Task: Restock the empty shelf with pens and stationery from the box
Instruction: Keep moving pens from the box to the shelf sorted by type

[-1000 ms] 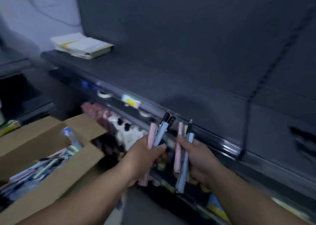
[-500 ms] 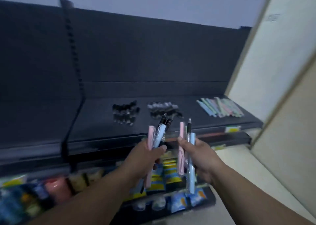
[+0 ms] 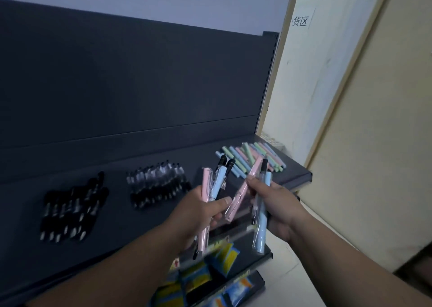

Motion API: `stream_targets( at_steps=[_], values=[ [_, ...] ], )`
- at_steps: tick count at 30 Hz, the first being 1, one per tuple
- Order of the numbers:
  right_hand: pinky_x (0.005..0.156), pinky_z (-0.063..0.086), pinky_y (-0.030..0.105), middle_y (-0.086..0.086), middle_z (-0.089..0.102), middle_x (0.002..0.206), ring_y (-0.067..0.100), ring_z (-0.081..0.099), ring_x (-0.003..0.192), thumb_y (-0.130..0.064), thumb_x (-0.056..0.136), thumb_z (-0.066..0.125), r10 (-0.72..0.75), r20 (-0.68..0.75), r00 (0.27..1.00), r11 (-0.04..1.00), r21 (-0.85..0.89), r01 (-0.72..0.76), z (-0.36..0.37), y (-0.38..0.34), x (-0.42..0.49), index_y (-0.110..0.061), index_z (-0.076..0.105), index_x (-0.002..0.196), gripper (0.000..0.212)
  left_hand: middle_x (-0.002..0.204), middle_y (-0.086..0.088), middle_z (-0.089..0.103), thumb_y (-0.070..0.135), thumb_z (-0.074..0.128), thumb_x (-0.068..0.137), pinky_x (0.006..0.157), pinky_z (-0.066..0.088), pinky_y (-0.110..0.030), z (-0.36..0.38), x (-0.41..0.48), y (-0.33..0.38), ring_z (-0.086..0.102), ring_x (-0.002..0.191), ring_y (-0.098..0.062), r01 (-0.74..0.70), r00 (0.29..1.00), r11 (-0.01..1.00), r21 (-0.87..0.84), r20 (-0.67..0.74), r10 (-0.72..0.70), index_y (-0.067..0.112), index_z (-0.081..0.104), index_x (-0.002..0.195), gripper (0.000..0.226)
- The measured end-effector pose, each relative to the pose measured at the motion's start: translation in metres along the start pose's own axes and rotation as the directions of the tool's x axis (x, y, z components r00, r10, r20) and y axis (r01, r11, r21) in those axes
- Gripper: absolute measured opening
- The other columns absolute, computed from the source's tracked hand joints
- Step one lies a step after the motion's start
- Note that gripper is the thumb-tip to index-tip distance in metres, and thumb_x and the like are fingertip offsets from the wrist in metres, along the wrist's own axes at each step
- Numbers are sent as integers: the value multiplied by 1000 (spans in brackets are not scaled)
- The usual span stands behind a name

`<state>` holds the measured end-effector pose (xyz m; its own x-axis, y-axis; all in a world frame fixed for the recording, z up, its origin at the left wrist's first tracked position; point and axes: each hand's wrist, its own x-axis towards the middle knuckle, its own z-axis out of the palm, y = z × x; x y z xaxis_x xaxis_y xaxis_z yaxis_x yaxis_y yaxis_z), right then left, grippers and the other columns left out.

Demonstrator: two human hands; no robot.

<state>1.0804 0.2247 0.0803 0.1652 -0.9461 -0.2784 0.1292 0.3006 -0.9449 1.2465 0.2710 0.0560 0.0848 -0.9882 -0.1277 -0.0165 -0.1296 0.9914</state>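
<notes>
Left grip: the left hand (image 3: 197,215) is curled round the left bunch (image 3: 219,180) of pens, with the thumb laid across them. A pink pen, a pale blue pen and two dark tips stand up out of the fist, and the pink barrel sticks out below it.
Right grip: the right hand (image 3: 278,204) pinches the right bunch (image 3: 243,192) between thumb and curled fingers. Its pink pen leans to the upper right, while a clear pen with a black cap and a pale blue pen stand nearly upright.
Bunches: both are at centre frame, close side by side and held in front of the shelf edge; I cannot tell whether they touch. Some pens look to be in clear sleeves.
Shelf (image 3: 117,227): dark and flat, it slopes across the frame from lower left to mid right behind the hands.
Black pens (image 3: 72,208): a heap lying on the shelf at left.
Clear pens (image 3: 156,185): a heap with dark ends at the shelf's middle, apart from the black ones.
Pastel pens (image 3: 252,159): green, blue and pink, in a row at the shelf's right end, just behind the right bunch's tips.
Back panel (image 3: 140,84): dark, filling the upper left.
Lower shelf (image 3: 261,283): bottom centre, carrying blue and yellow packets (image 3: 210,271).
Wall (image 3: 311,96): pale, at upper right, with a small printed sign (image 3: 299,21).
</notes>
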Motion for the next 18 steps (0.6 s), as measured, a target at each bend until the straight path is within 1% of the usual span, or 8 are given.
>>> stream_targets(
  at_steps=[3, 5, 8, 10, 12, 14, 16, 18],
  values=[
    [44, 42, 22, 0, 58, 62, 11, 48, 48, -27, 87, 69, 63, -5, 998, 993, 104, -62, 6, -20, 43, -13, 63, 84, 15, 76, 0, 67, 25, 72, 83, 59, 48, -22, -6, 41, 12, 58, 63, -8, -9, 1000, 999, 47, 20, 8, 12, 61, 101, 24],
    [44, 43, 23, -1, 57, 62, 9, 50, 47, -27, 86, 69, 82, -2, 997, 984, 157, -81, 7, -30, 67, -14, 64, 82, 15, 73, 3, 68, 23, 72, 83, 57, 48, -20, -7, 68, 20, 58, 60, -6, -11, 1000, 999, 45, 20, 10, 11, 62, 99, 23],
    [46, 46, 25, -2, 59, 59, 10, 55, 47, -31, 86, 68, 75, 36, 997, 978, 190, -80, 1, -40, 96, -16, 72, 67, 24, 62, 8, 67, 23, 74, 81, 52, 47, -18, -3, 103, 28, 58, 54, -2, 3, 1000, 998, 60, 12, -4, 11, 64, 94, 20],
    [46, 48, 24, -2, 58, 57, 10, 57, 46, -31, 88, 67, 55, 67, 996, 971, 228, -69, -8, -43, 114, -19, 75, 63, 29, 65, 9, 69, 26, 76, 79, 52, 48, -17, 5, 122, 29, 59, 55, 0, 23, 999, 998, 65, 24, -25, 16, 65, 94, 20],
    [44, 46, 25, -2, 57, 60, 10, 54, 46, -30, 87, 68, 53, 54, 997, 971, 231, -64, -20, -46, 131, -19, 75, 62, 28, 66, 8, 69, 26, 76, 78, 53, 48, -18, 16, 139, 28, 59, 56, -2, 44, 998, 996, 83, 28, -47, 18, 67, 93, 19],
    [41, 43, 25, -1, 54, 60, 11, 48, 46, -31, 85, 70, 53, 42, 998, 973, 224, -61, -35, -51, 151, -19, 73, 64, 24, 61, 6, 65, 22, 76, 78, 50, 46, -19, 25, 156, 30, 56, 52, -4, 45, 999, 994, 102, 19, -47, 15, 65, 89, 18],
    [42, 41, 25, 0, 50, 59, 12, 43, 46, -33, 85, 70, 56, 46, 997, 974, 217, -64, -55, -59, 174, -15, 67, 76, 20, 54, 8, 60, 17, 78, 76, 46, 42, -19, 31, 175, 34, 52, 46, -3, 27, 1000, 986, 165, -6, -27, 13, 63, 88, 20],
    [45, 41, 27, 0, 49, 57, 13, 42, 46, -37, 83, 71, 55, 43, 998, 990, 128, -60, -78, -71, 197, -13, 62, 81, 26, 53, 9, 59, 14, 80, 75, 43, 40, -16, 38, 192, 38, 51, 42, 0, 20, 1000, 964, 264, -15, -17, 12, 63, 93, 25]
  ],
)
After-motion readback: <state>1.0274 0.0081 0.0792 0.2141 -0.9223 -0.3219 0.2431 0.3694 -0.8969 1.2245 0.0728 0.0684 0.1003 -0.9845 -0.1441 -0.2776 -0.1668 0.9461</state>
